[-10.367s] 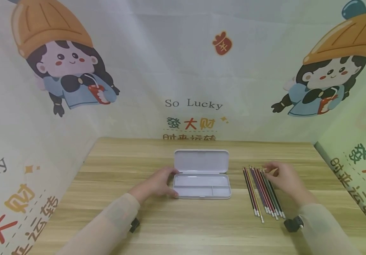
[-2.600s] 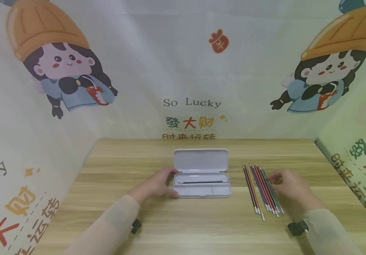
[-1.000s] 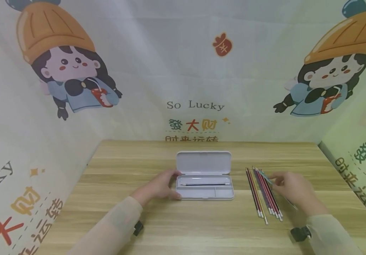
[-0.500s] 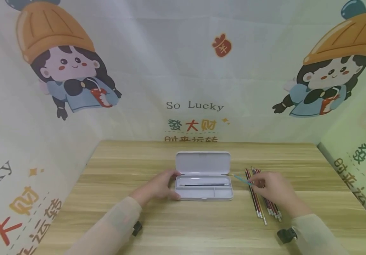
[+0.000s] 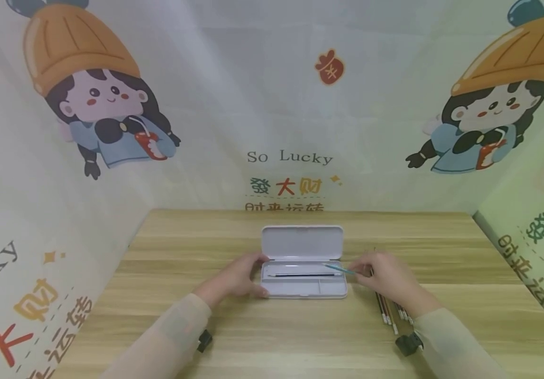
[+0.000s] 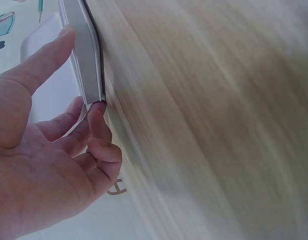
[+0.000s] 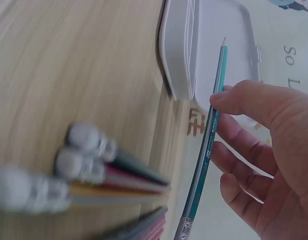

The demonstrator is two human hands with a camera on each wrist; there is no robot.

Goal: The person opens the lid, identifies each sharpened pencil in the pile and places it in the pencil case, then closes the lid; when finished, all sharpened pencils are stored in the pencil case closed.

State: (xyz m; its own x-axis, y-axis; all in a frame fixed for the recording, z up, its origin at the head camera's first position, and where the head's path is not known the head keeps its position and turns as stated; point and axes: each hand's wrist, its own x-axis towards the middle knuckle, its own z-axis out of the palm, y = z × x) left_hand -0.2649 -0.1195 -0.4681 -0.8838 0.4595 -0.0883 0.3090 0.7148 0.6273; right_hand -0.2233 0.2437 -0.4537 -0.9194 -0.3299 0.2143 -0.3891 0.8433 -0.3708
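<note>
A white pencil case [image 5: 302, 243] stands with its lid raised, and one dark pencil [image 5: 300, 275] lies along its long rear compartment. My left hand [image 5: 240, 275] holds the case by its left end; in the left wrist view its thumb [image 6: 59, 47] is at the rim and its fingers reach round the hinge corner. Between thumb and fingers, my right hand [image 5: 387, 276] pinches a teal pencil [image 7: 212, 122]. That pencil tilts up, its sharpened tip over the right part of the case and its metal end towards the wrist.
Several pencils [image 5: 384, 311] with white erasers lie right of the case, partly hidden under my right hand and sharp in colour in the right wrist view. A printed cloth [image 5: 290, 105] hangs behind the wooden table [image 5: 196, 226] and along both sides.
The dark pencil has come into the case since the oldest frame. Over the last second my right hand has carried the teal pencil left from the pile to the case; my left hand stays.
</note>
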